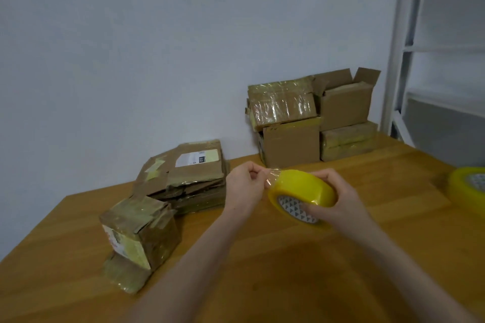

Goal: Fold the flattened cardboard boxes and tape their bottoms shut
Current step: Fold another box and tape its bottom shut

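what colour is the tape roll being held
The tape roll is yellow, with a grey-and-white triangle pattern on its core, seen in the head view.

a plain packing or storage room: bare white wall, wooden bench, stacked taped cartons, white metal shelving at the right.

text: none legible | white label on flattened boxes | print too blurred

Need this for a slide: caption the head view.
Left hand pinches the free end of a yellow tape roll gripped by the right hand above a table.
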